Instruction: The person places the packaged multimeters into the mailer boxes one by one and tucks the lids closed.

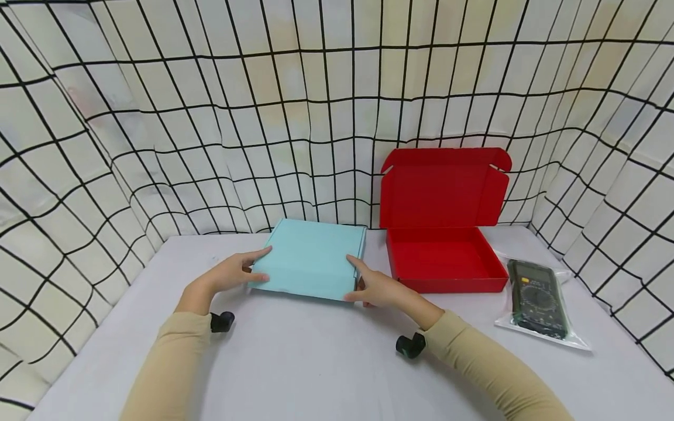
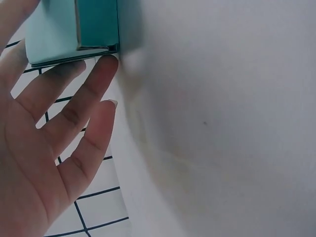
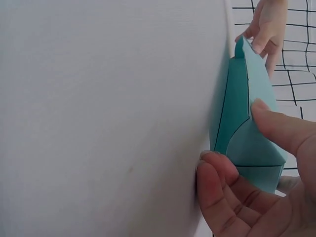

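Note:
A light blue cardboard box [image 1: 308, 254] lies on the white table, its lid down. At its left side my left hand [image 1: 231, 275] holds it, thumb near the front corner. My right hand [image 1: 379, 286] holds the right side, index finger on the lid and thumb at the front corner. The left wrist view has the box's end [image 2: 96, 24] above the spread fingers of the left hand [image 2: 44, 138]. In the right wrist view the box's front flap [image 3: 234, 106] stands slightly apart from the lid, with the right thumb on top and the other fingers curled beside the corner.
To the right stands a red cardboard box [image 1: 447, 285] with its lid [image 1: 444, 187] raised. Beside it lies a dark multimeter [image 1: 538, 298] in a clear plastic bag. White cloth with a black grid [image 1: 326, 123] encloses the table [image 1: 316, 362] at the back and sides.

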Demonstrator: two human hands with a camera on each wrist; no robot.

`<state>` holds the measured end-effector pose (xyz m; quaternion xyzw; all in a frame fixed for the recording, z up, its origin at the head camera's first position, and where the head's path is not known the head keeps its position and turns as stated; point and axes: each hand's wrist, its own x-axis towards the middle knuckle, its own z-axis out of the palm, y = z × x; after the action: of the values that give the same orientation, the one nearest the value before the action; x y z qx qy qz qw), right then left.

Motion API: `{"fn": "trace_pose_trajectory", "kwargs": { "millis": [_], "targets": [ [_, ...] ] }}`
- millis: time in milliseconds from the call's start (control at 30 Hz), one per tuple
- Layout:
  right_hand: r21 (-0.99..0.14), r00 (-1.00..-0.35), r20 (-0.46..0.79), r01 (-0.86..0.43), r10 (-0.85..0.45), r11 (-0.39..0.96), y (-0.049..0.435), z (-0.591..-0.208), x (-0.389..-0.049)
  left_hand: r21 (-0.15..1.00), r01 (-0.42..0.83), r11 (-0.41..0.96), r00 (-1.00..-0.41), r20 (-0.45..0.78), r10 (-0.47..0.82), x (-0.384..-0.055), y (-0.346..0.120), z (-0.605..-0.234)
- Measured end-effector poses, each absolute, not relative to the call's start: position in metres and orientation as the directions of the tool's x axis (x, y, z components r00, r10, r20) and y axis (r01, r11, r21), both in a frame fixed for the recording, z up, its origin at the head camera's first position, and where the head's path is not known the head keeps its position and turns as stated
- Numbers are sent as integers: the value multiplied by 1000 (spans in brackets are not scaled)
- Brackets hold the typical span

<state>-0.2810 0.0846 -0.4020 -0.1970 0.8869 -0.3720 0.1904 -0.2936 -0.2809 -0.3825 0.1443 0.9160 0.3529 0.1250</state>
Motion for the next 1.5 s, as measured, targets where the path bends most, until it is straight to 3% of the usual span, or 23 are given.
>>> {"fn": "trace_pose_trajectory", "kwargs": {
  "millis": [667, 1233, 1500],
  "targets": [
    [-692, -868, -196, -207, -456, 691, 87, -398, -280, 623, 196, 758, -925, -140, 354, -287, -275, -380],
    [-458, -915, -91, -313, -394, 832, 76, -394, -285, 554, 204, 807, -947, -98, 306, -292, -259, -378],
    [-483, -922, -110, -276, -370, 831, 72, -397, -292, 572, 149, 807, -944, -162, 288, -289, -261, -388]
  ]
}}
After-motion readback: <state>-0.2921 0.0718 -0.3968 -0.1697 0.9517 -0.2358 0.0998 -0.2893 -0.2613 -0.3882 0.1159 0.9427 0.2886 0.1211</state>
